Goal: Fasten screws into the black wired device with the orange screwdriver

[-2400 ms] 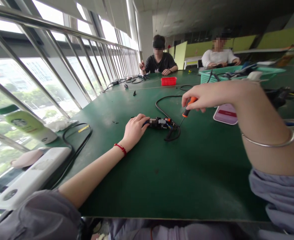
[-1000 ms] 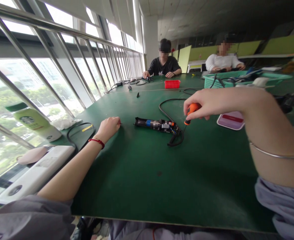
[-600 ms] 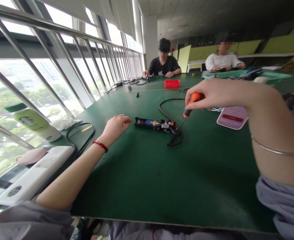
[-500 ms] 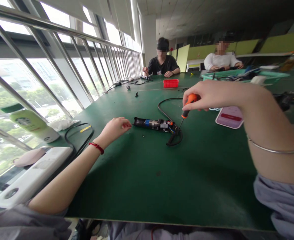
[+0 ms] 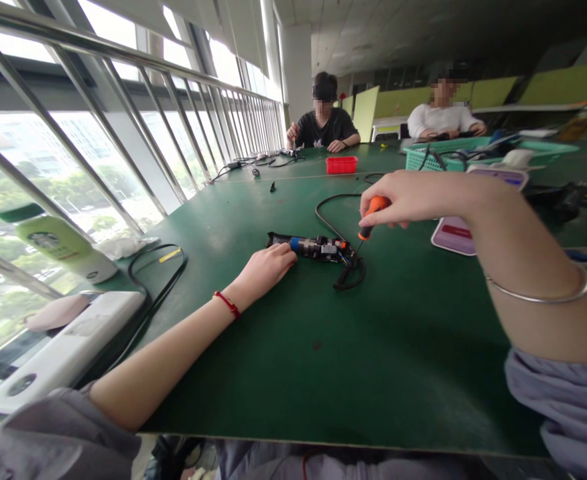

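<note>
An opened, corded electrical device [image 5: 318,248] lies on the green table, its black casing, blue band, silver cylinder and small wired parts exposed. My right hand [image 5: 398,197] is closed around a screwdriver [image 5: 373,210] with an orange and black handle. Its thin shaft points down at the device's right end, by the wires; whether the tip touches cannot be seen. My left hand [image 5: 268,267] lies curled against the near side of the device's left end. Its fingertips are bent in and partly hidden, so what they pinch does not show.
A phone [image 5: 454,237] lies beneath my right wrist, near a teal basket [image 5: 418,159] of parts. A red tray [image 5: 342,165] stands farther back. To the left are a bottle [image 5: 58,243], a black cable [image 5: 183,267] and a white device [image 5: 73,353]. Two people sit across the table.
My left hand has moved right, from beside the device to against its left end. My right hand and the screwdriver have shifted slightly left. The device lies nearly where it was.
</note>
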`<state>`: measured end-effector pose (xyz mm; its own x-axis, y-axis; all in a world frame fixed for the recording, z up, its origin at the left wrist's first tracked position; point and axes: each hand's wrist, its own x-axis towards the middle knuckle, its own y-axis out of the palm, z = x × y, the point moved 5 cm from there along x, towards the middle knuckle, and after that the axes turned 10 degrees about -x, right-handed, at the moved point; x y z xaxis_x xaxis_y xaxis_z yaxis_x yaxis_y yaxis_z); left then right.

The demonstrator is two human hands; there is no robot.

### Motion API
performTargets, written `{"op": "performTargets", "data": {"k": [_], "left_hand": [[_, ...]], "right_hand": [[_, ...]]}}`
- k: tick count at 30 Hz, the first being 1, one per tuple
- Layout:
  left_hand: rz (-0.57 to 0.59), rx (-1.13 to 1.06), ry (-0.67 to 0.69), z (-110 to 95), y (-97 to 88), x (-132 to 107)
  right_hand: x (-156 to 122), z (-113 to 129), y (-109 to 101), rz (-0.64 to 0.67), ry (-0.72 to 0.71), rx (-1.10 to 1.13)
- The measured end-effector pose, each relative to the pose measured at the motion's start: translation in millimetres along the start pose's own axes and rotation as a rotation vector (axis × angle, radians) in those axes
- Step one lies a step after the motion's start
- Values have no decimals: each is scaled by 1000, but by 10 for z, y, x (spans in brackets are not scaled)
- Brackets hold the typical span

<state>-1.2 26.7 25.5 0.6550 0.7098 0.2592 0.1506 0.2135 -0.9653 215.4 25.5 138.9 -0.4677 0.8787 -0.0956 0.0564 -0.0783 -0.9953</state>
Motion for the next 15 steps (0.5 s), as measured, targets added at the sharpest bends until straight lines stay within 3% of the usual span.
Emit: {"op": "performTargets", "data": {"k": [4, 8, 10, 15], "left_hand": [[-77, -156, 11, -52, -38, -7], [-346, -568, -95, -110, -123, -15], [-448, -669, -123, -133, -143, -17], [-505, -810, -165, -78, -114, -12]], "right_hand": [[-2, 38, -4, 6, -34, -9], [-32, 160, -3, 44, -158, 38], [-60, 245, -7, 50, -218, 53], [-137, 501, -5, 34, -330, 71]]}}
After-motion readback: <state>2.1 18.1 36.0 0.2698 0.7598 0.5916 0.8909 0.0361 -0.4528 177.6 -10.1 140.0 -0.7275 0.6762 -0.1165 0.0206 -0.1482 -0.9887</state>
